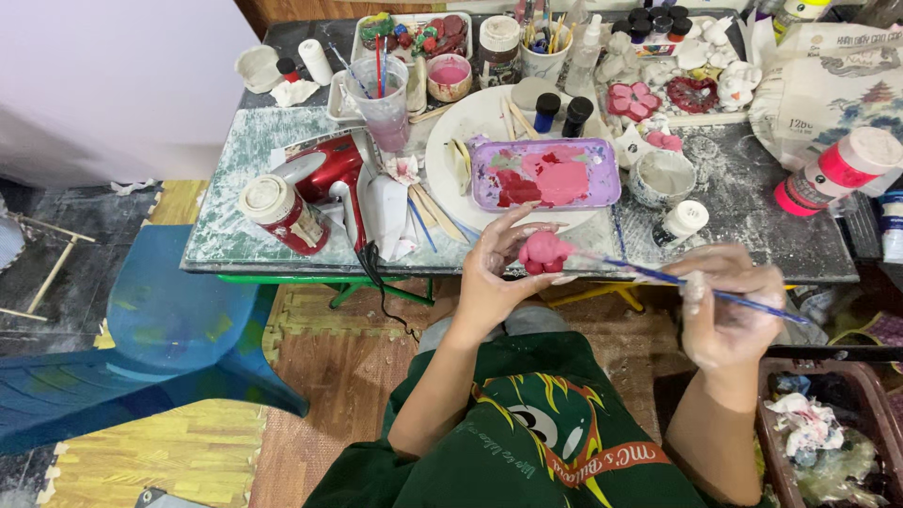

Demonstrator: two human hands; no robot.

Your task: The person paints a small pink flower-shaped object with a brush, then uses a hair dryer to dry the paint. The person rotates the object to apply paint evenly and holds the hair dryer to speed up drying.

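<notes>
Left hand: centre of the frame, just below the table edge, fingers curled shut around a small pink figure, which sits between thumb and fingertips.

Right hand: right of centre, closed around the handle of a thin blue paintbrush (the skin is dusted with pale paint).

Paintbrush: runs slanting from the right hand up and left, its tip touching or just beside the pink figure; which of the two cannot be told.

Pink figure: held in the air in front of the table edge, below the purple tray.

Purple tray: upper centre, lying on a white plate, smeared with pink and dark red paint.

Table: fills the upper half of the frame, its top streaked with white and green.

Red tool: left of the plate, its black cord hanging over the table edge.

Jar with red label: left part of the table, lying tilted near the front edge.

Plastic cup: upper centre-left, holding brushes and murky pinkish water.

Pink bottle: upper right, lying on its side.

Small white-capped bottle: just right of the tray, near the front edge.

Unpainted white figures: top right, grouped with a few red and pink ones.

Blue chair: lower left, on the floor beside the table.

Bin: lower right corner, with crumpled paper in it.
</notes>
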